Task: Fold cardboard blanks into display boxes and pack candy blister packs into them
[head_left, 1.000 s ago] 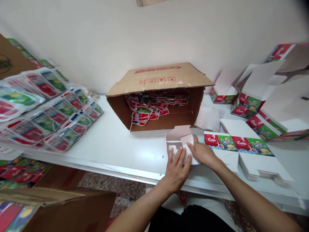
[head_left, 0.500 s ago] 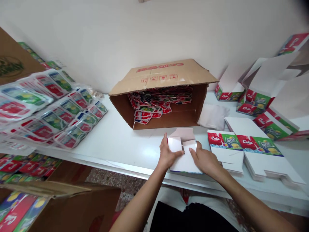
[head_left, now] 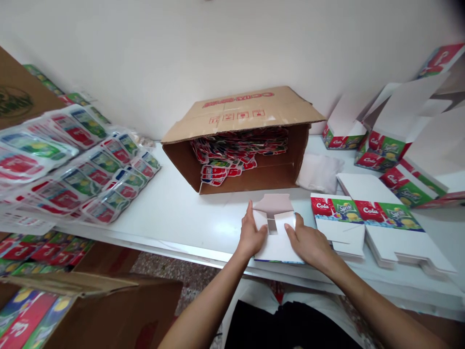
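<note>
A small white carton [head_left: 276,242] stands on the white table [head_left: 181,213] near its front edge, bottom flaps up. My left hand [head_left: 252,235] grips its left side with the thumb pressing a flap down. My right hand [head_left: 308,242] holds its right side, thumb on the other flap. One flap at the back still stands up. Just right of my right hand lies a stack of flat cartons [head_left: 366,218] printed with Cola and Sprite.
A brown cardboard box [head_left: 240,140] lies on its side behind the carton, holding red and green packets. Bagged packets [head_left: 72,169] pile up at left. Folded open cartons [head_left: 392,140] stand at the back right. Another brown box [head_left: 109,310] sits below at left.
My left hand moved from on top of the carton to its left side. Both thumbs have pushed the side flaps down, and the carton sits a little squarer between my hands.
</note>
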`<action>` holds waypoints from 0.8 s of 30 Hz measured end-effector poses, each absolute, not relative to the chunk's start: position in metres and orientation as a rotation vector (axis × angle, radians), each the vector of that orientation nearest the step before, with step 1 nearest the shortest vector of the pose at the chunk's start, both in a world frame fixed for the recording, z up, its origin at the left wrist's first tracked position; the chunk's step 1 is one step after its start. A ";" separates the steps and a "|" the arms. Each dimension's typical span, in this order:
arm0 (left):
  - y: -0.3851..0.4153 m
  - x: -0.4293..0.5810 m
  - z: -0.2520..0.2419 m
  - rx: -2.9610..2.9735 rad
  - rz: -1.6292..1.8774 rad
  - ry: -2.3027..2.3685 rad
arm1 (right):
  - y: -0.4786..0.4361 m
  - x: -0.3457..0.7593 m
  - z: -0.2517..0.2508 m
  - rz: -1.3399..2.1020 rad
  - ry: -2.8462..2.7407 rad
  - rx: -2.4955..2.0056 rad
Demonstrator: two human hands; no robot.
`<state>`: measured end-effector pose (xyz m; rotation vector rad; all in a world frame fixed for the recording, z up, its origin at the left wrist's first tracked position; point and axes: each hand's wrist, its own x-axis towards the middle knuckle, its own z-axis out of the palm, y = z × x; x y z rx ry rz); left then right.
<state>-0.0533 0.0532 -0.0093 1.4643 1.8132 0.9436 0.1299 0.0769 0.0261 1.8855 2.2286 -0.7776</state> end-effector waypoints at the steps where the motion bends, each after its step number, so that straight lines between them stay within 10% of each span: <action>1: 0.052 -0.053 -0.009 1.494 0.920 1.838 | 0.080 0.137 0.026 -0.853 2.232 1.870; 9: 0.054 -0.052 0.004 1.666 0.713 1.760 | 0.151 0.171 0.046 -1.776 2.332 1.966; 14: 0.044 -0.063 0.006 1.567 0.810 1.444 | 0.143 0.143 0.049 -1.474 2.544 1.294; 24: -0.001 -0.058 0.005 1.489 0.819 1.418 | 0.112 0.124 0.039 -0.573 2.672 1.365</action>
